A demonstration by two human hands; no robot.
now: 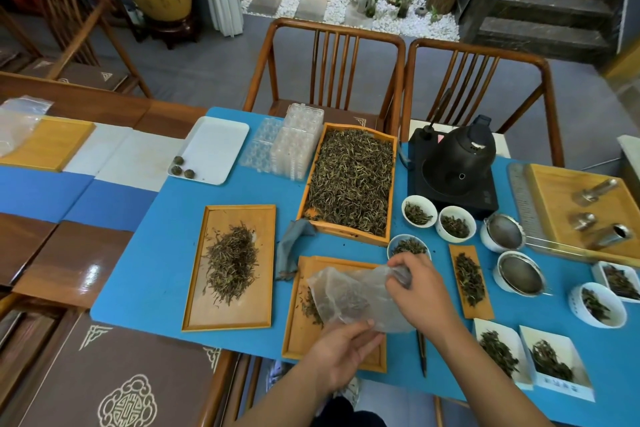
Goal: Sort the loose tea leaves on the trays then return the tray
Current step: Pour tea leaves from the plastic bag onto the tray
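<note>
A thin translucent plastic bag (349, 295) lies stretched over the near bamboo tray (294, 340), with a few tea leaves (309, 307) showing under it. My left hand (341, 354) pinches the bag's near edge. My right hand (420, 291) grips its far right corner. To the left, a second bamboo tray (197, 305) carries a loose pile of tea leaves (232, 265). Behind, a deep wooden tray (313, 180) is filled with tea leaves (351, 180).
A white tray (214, 139) with three tea balls stands at the back left beside stacked clear plastic moulds (294, 146). A black kettle (457, 156), white cups of leaves (419, 211), strainers (519, 274), a narrow leaf tray (471, 281) and white dishes (498, 350) crowd the right. A grey cloth (289, 246) lies mid-table.
</note>
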